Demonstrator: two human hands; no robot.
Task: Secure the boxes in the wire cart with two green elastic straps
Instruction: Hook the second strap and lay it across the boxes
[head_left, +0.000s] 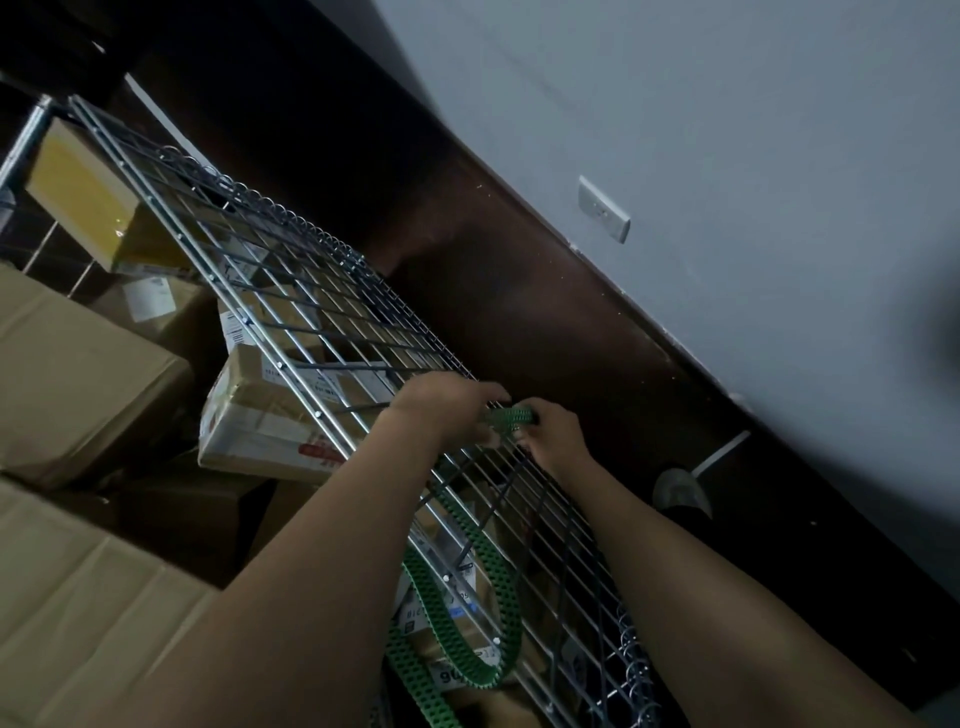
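Green elastic strap (511, 415) spans both hands at centre frame, left hand (447, 402) and right hand (553, 434) clenched on it against the wire cart (291, 301) panel; its slack trails toward lower centre.

Wire cart (291, 291): bright metal rod, smooth and glossy, joined into a grid panel; a metal coil runs along its outer edge.

Green elastic strap (470, 566): matt, flexible material with a regular pattern of small perforations giving a textured surface.

Boxes (78, 384): brown corrugated cardboard, matt and slightly rough. Several carry white paper labels and strips of glossy clear tape. One box (83, 192) has a yellowish face with a shiny highlight.

Wall (727, 156): matt painted surface, smooth. Wall plate (604, 209): smooth pale plastic.
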